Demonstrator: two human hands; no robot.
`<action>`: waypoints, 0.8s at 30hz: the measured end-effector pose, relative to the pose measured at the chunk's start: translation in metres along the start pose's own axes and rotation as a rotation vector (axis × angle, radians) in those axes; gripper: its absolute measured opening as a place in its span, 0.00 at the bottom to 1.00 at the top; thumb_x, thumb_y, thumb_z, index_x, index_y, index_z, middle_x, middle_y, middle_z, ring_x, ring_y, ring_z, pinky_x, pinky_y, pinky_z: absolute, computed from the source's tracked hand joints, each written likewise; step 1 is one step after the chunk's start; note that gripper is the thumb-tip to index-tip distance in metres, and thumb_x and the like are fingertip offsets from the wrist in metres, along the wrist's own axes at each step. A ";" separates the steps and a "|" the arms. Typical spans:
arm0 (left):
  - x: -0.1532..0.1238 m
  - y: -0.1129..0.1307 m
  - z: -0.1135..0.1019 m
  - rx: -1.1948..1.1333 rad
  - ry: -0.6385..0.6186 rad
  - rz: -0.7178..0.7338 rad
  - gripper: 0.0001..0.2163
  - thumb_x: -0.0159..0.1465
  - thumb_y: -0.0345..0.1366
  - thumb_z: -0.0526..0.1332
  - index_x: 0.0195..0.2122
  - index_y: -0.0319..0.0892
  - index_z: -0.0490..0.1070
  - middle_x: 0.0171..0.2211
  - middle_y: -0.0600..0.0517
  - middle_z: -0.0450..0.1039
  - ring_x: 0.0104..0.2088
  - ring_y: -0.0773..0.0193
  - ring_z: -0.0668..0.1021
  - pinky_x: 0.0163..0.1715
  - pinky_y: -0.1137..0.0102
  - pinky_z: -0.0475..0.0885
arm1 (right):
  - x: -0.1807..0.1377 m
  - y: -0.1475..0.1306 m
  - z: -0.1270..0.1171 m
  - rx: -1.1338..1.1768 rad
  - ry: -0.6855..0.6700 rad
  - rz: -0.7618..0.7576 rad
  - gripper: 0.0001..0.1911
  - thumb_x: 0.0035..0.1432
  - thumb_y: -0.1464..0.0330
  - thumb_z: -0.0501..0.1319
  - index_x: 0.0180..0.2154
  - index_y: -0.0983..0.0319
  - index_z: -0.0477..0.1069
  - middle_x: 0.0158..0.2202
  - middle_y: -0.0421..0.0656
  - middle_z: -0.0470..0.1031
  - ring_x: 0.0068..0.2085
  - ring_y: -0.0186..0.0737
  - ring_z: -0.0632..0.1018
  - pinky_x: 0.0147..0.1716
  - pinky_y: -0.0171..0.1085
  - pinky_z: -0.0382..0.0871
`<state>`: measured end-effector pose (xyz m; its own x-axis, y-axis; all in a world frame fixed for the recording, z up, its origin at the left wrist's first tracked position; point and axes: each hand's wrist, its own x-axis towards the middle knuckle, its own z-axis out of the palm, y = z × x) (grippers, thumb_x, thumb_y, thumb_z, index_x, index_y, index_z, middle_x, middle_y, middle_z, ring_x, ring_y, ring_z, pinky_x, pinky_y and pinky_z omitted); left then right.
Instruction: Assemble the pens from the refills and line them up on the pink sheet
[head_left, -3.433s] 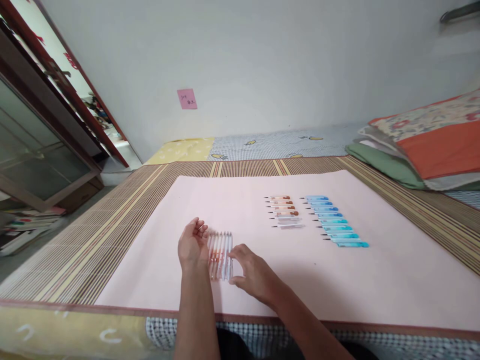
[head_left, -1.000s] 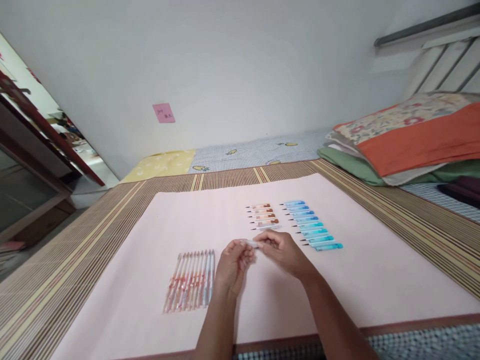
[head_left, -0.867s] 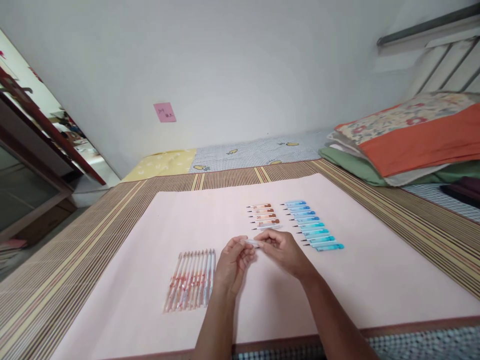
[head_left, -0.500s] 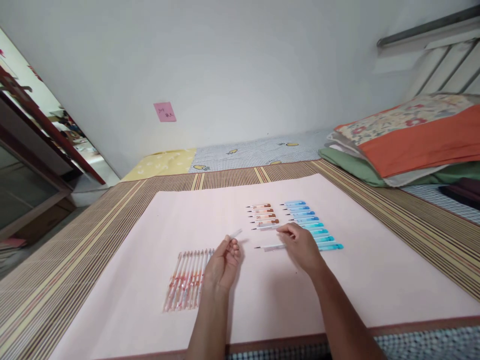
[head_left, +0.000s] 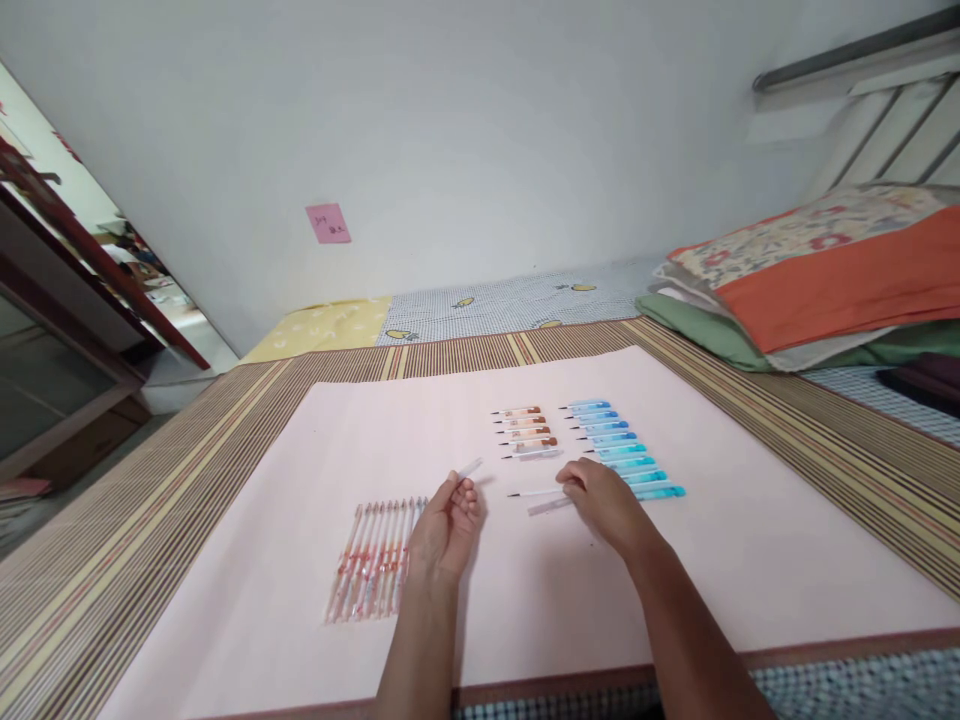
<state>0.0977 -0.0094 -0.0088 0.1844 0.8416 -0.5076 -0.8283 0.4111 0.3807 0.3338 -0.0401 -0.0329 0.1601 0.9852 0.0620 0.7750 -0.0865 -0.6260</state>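
Observation:
My left hand point(head_left: 448, 522) has its thumb and fingers closed on a short translucent piece point(head_left: 470, 467), shaped like a pen cap. My right hand point(head_left: 596, 500) is closed in a pinch at the back end of a slim white black-tipped pencil point(head_left: 534, 492) that points left. A pale greyish strip point(head_left: 549, 507) lies just below this pencil; whether it is a shadow or an object I cannot tell. Behind the right hand is a row of blue and turquoise-ended pencils point(head_left: 616, 438), partly hidden by it. Several brown-ended pencils point(head_left: 529, 431) lie to their left, with another white pencil point(head_left: 529, 455) below.
Left of my left arm lies a bundle of clear pens with reddish prints point(head_left: 375, 560). Everything rests on a pale pink sheet point(head_left: 247, 560) over a striped mat point(head_left: 97, 590). A folded pillow stack point(head_left: 840, 280) is at the right. A pink note point(head_left: 328, 223) hangs on the wall.
My right hand has shifted slightly down and left off the upper white pencil. The pale strip now shows further below the lower pencil. My left hand stays almost still.

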 end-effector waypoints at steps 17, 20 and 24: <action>0.003 -0.002 -0.002 0.012 -0.002 -0.002 0.05 0.65 0.24 0.61 0.31 0.35 0.71 0.25 0.49 0.73 0.22 0.71 0.75 0.22 0.78 0.73 | 0.005 -0.010 0.009 -0.107 -0.060 -0.062 0.07 0.55 0.78 0.58 0.29 0.61 0.69 0.37 0.44 0.71 0.38 0.41 0.71 0.37 0.36 0.58; 0.002 -0.003 -0.001 0.020 0.001 -0.001 0.05 0.65 0.24 0.62 0.31 0.35 0.71 0.25 0.49 0.73 0.22 0.71 0.75 0.22 0.78 0.73 | 0.007 -0.018 0.013 -0.100 -0.073 -0.091 0.07 0.54 0.78 0.58 0.28 0.61 0.68 0.36 0.45 0.71 0.38 0.41 0.71 0.36 0.36 0.58; 0.002 -0.003 -0.001 0.029 0.013 0.001 0.06 0.65 0.24 0.61 0.31 0.36 0.71 0.25 0.49 0.74 0.22 0.71 0.75 0.21 0.79 0.73 | 0.006 -0.024 0.016 -0.103 -0.062 -0.118 0.08 0.55 0.78 0.57 0.27 0.61 0.66 0.33 0.44 0.72 0.35 0.40 0.70 0.34 0.36 0.58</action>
<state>0.1001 -0.0087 -0.0116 0.1761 0.8374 -0.5174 -0.8128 0.4202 0.4035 0.3061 -0.0299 -0.0300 0.0287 0.9964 0.0799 0.8454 0.0185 -0.5339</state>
